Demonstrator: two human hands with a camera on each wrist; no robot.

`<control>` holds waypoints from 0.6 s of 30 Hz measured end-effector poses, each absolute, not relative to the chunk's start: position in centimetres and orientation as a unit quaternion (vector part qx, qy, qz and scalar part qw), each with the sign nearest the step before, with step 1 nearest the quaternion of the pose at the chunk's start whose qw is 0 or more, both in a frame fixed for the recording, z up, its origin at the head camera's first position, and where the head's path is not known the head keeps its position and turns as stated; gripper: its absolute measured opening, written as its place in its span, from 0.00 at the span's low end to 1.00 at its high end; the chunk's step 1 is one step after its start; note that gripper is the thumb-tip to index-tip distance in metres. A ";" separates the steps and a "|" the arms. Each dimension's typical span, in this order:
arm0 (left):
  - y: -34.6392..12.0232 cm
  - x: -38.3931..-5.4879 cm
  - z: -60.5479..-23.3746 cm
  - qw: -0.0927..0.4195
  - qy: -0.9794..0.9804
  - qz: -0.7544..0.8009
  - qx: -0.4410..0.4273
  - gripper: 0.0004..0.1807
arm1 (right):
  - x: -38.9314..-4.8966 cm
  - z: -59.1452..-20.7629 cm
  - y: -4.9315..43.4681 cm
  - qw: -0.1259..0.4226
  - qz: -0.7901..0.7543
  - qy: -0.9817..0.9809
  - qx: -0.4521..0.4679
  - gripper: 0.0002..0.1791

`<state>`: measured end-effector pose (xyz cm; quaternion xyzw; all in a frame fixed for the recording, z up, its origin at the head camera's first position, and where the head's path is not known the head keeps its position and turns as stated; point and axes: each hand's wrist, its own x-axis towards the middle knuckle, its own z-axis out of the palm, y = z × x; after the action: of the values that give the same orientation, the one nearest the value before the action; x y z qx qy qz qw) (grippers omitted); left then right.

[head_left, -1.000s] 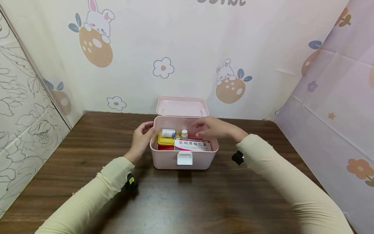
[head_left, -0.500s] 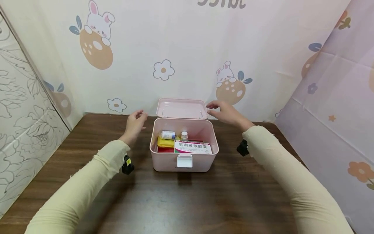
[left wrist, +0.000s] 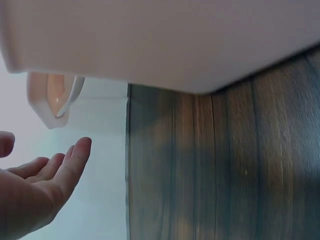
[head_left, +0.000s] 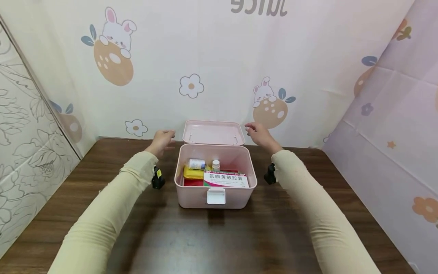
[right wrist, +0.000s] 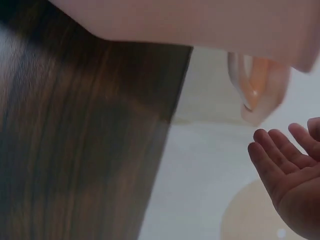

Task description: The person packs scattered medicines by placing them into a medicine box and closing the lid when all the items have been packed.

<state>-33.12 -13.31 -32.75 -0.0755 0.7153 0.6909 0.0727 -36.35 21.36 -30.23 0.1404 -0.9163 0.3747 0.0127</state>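
Observation:
A pink storage box (head_left: 191, 197) stands on the table with its lid (head_left: 213, 133) tipped back toward the wall. Inside lie a white medicine box with Chinese lettering (head_left: 226, 179), a white-capped bottle (head_left: 216, 164), a white roll-shaped item (head_left: 197, 164) and a yellow packet (head_left: 193, 173). My left hand (head_left: 161, 142) is beside the lid's left side, fingers extended and apart from it. On the other side, my right hand (head_left: 259, 134) is near the lid's right edge, fingers loosely bent. In both wrist views the hands hold nothing and the lid hangs near their fingertips.
A white latch (head_left: 216, 196) hangs on the box's front. The dark wooden table (head_left: 219, 239) ends at a patterned curtain wall (head_left: 226, 57) close behind the lid. Side panels border the table on the left and right.
My right hand has come out of the box and gone to the lid's right side. My left hand has left the box's left rim and moved back to beside the lid.

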 end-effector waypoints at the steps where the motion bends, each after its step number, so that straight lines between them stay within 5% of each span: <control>1: -13.1 -33.3 -32.9 0.081 0.715 0.689 -0.079 0.30 | -36.5 -30.6 21.2 0.007 0.379 -0.916 0.133 0.22; 18: -10.8 -34.8 -33.6 0.125 0.716 0.681 -0.089 0.25 | -37.2 -33.1 19.8 -0.128 0.583 -0.802 0.009 0.25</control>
<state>-34.79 -10.77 -33.65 -0.0894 0.7164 0.6805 0.1250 -37.15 19.85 -33.13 0.0093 -0.8024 0.5827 -0.1283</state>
